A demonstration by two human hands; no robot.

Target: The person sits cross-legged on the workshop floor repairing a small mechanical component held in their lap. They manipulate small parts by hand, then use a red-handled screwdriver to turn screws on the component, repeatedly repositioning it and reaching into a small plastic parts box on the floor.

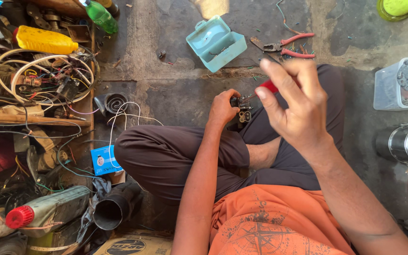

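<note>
I sit cross-legged on a concrete floor. My left hand (223,107) grips a small dark electrical connector part (244,107) with metal terminals, held above my knee. My right hand (294,101) is raised just right of it, fingers spread, with a red-handled tool (269,86) pinched between thumb and fingers; its tip points toward the part. Most of the tool is hidden behind my fingers.
An open turquoise plastic box (216,43) and red-handled pliers (291,46) lie on the floor ahead. A cluttered pile of wires, coils and bottles (43,80) fills the left. A clear container (397,85) and a metal cylinder (404,141) stand at right.
</note>
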